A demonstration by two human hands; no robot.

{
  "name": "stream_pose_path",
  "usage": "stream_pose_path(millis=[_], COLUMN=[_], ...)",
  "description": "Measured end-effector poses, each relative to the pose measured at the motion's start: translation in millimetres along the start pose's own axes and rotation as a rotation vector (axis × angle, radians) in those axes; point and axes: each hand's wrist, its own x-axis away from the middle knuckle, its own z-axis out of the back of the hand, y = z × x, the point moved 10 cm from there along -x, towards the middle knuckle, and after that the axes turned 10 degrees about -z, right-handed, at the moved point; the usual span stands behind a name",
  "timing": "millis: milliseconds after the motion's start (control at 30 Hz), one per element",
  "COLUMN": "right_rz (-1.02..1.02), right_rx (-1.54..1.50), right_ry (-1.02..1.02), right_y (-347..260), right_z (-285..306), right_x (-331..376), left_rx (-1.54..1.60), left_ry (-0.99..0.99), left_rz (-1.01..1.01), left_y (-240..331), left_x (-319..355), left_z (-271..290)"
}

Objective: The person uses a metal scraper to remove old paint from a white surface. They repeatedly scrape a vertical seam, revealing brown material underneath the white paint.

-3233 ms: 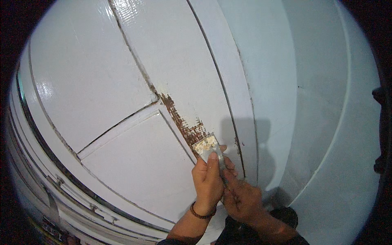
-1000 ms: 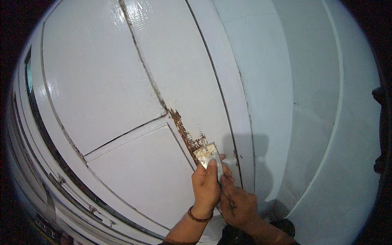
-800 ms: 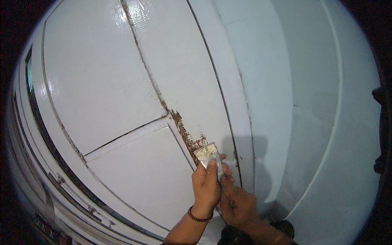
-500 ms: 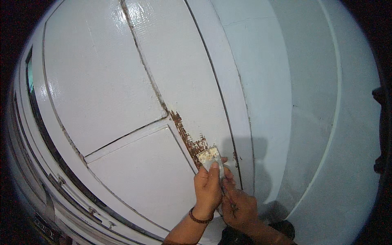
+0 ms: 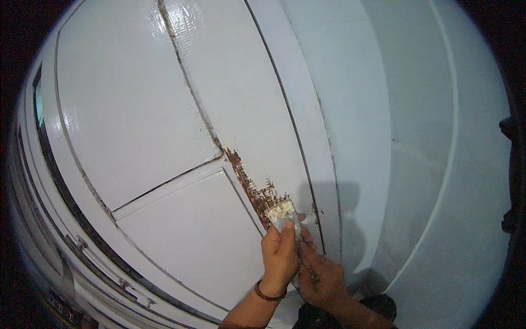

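Note:
A white painted panelled door [image 5: 181,109] fills the view. A brown strip of scraped, bare wood [image 5: 249,183] runs down along a panel edge. A flat scraper blade [image 5: 280,211] smeared with paint lies against the door at the lower end of that strip. My left hand [image 5: 279,255], with a dark bracelet at the wrist, presses its fingers on the blade. My right hand [image 5: 318,274], flecked with paint bits, grips the scraper's handle just below and to the right; the handle itself is hidden.
A white door frame [image 5: 323,137] runs right of the door, with a pale wall [image 5: 416,137] beyond it. Hinges and a darker door edge [image 5: 82,241] show at the lower left.
Both hands and the scraper have slid a little down and right along the brown strip since a second ago. The view has shifted slightly.

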Motion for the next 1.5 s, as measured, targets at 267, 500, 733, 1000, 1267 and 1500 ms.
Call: stream_pose_path(millis=[267,500,733,1000,1267,1500], right_rz=[0.011,0.009,-0.002,0.017,-0.021,0.013], right_rx=[-0.005,-0.005,0.006,-0.012,0.005,-0.002], right_ry=[0.028,0.007,0.010,0.023,0.007,0.014], right_y=[0,-2,-2,-4,-3,-7], right_z=[3,5,4,6,5,8], right_x=[-3,-6,-3,-5,-9,-10], left_rx=[-0.021,0.018,0.047,0.103,-0.005,0.024], left_ry=[-0.010,-0.027,-0.004,-0.038,-0.044,-0.071], left_rz=[-0.112,-0.137,-0.088,-0.097,-0.119,-0.175], left_y=[17,19,10,15,19,26], left_x=[-4,-6,-3,-3,-8,-9], left_z=[-6,-6,-3,-8,-9,-11])
